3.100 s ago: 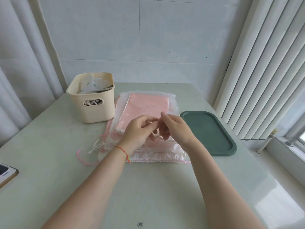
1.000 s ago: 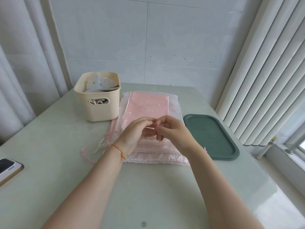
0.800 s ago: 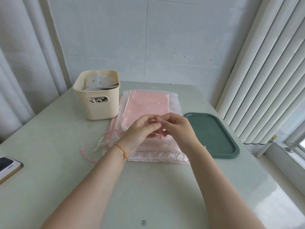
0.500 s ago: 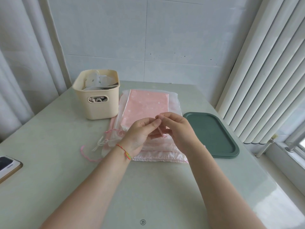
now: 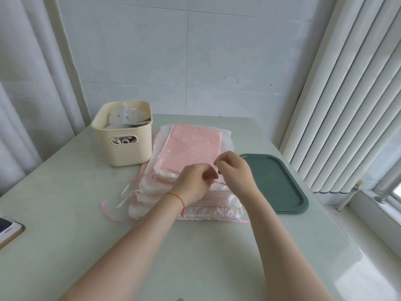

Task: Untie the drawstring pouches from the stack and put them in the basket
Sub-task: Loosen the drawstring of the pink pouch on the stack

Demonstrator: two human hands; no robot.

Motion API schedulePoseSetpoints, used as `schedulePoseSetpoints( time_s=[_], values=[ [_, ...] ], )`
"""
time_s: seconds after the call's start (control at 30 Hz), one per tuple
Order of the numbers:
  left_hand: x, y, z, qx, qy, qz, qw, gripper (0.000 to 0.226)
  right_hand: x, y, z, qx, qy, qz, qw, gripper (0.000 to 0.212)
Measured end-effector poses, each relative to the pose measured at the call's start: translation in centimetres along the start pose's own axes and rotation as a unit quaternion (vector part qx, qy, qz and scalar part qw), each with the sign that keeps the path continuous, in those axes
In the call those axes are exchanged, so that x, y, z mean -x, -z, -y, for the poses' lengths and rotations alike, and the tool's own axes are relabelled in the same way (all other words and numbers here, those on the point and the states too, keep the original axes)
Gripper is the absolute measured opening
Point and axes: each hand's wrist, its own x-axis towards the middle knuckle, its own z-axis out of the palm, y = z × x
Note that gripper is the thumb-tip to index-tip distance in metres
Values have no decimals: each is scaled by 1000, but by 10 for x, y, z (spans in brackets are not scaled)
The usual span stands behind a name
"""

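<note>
Head view: we're mid-untie on the top pouch. Left hand [image 5: 193, 183] and right hand [image 5: 235, 173] sit close together over the near end of the stack of drawstring pouches [image 5: 188, 170], fingers of both curled in, pinching a thin pink cord [image 5: 220, 181] between them. Knot itself is too small to make out, so we can't tell if it's loose yet.

Stack lies flat mid-table, touching or just beside the cream basket [image 5: 124, 135] on its left, green tray [image 5: 282, 187] just to its right. Several pouches are layered in the stack, and loose pink and white cord ends [image 5: 121, 200] trail off its left side onto the table [image 5: 65, 235].

Progress, as we judge it: the basket already holds some white, pouch-like items, so part of the job looks done. Most of the stack remains, and the current pouch isn't yet lifted free. A phone [image 5: 8, 229] sits at the left table edge, not involved.
</note>
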Motion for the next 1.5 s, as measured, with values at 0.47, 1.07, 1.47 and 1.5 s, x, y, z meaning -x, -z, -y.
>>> schedulePoseSetpoints(
  time_s=[0.47, 1.07, 1.47, 1.5],
  values=[
    [6, 56, 51, -308, 132, -29, 942, 43, -21, -12, -36, 453, 68, -10, 889, 16],
    [11, 83, 61, -79, 123, -133, 980, 60, -24, 17, -28, 132, -48, -9, 990, 20],
    [12, 82, 73, 40, 140, -184, 972, 38, -22, 21, -30, 238, -67, -73, 966, 42],
    [12, 80, 75, 26, 135, -190, 972, 39, -24, 20, -32, 235, -71, -50, 968, 40]
  ],
)
